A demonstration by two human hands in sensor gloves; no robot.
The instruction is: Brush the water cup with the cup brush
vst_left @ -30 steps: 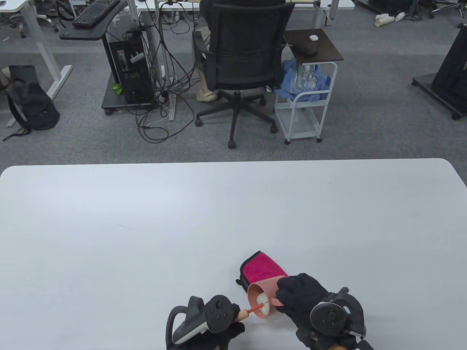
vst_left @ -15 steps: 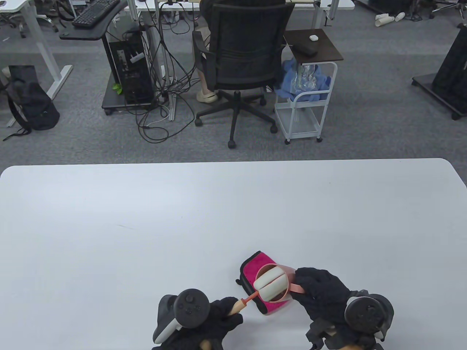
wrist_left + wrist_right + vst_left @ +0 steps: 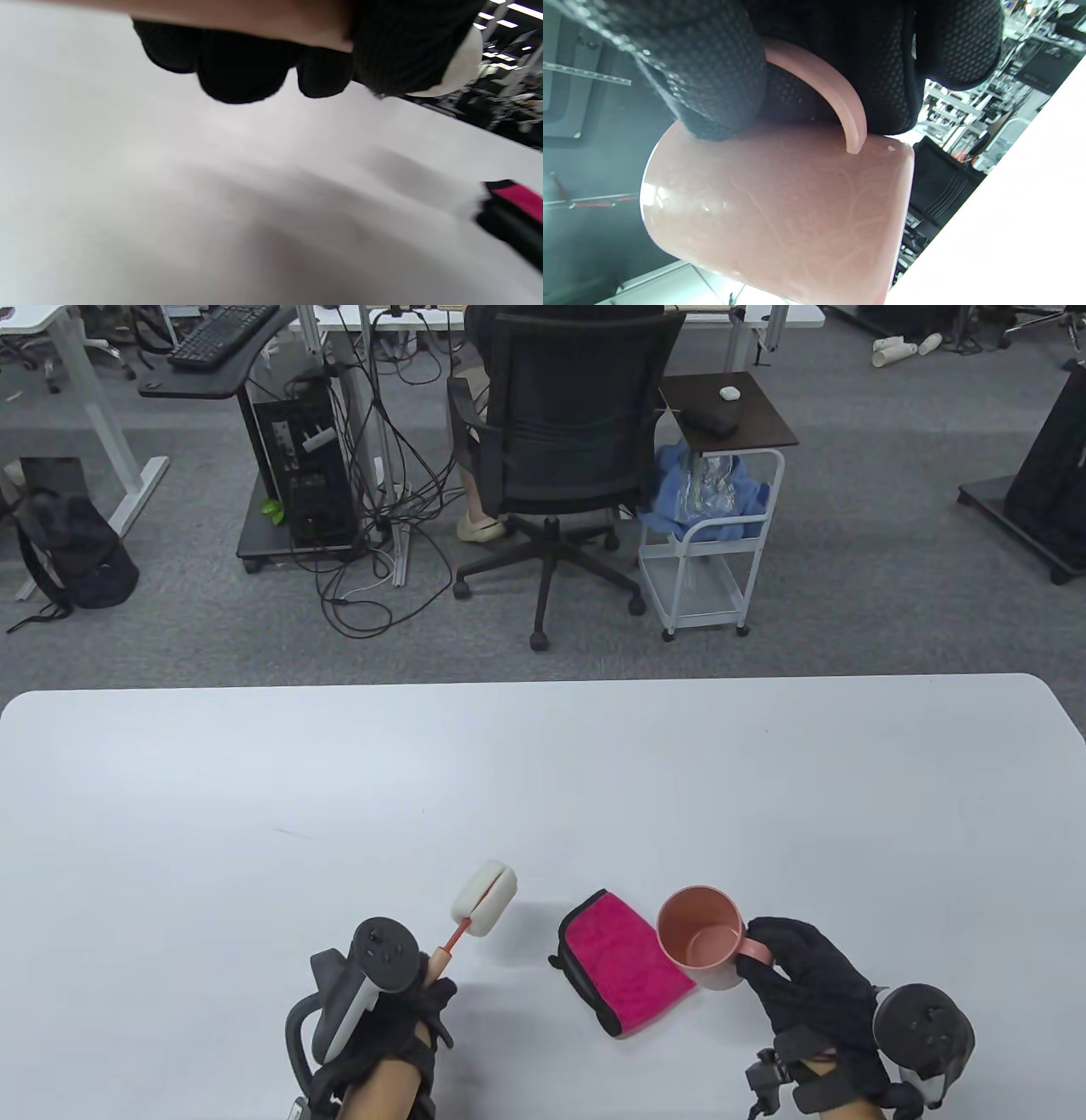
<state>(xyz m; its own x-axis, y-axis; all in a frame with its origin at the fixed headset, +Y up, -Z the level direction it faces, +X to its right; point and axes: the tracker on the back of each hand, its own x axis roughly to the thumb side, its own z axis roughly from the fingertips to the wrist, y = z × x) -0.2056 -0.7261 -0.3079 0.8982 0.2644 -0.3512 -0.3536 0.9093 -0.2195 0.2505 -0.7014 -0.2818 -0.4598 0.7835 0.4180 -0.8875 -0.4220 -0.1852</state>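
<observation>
My right hand [image 3: 793,976] grips the handle of the pink water cup [image 3: 702,937] and holds it upright to the right of the cloth. The right wrist view shows the cup [image 3: 780,212] close up with my fingers [image 3: 712,84] wrapped around its handle. My left hand [image 3: 416,1010] holds the wooden handle of the cup brush; its white sponge head [image 3: 484,898] points up and away, clear of the cup. In the left wrist view my curled fingers [image 3: 242,67] show at the top, with the sponge head [image 3: 460,67] beyond them.
A folded magenta cloth with a black edge [image 3: 624,967] lies on the white table [image 3: 543,780] between my hands; its corner shows in the left wrist view [image 3: 513,207]. An office chair [image 3: 560,458] and a small cart [image 3: 713,517] stand beyond the far edge.
The brush head was inside the cup. My left hand has pulled the brush out and moved left; my right hand has moved the cup right and turned it upright.
</observation>
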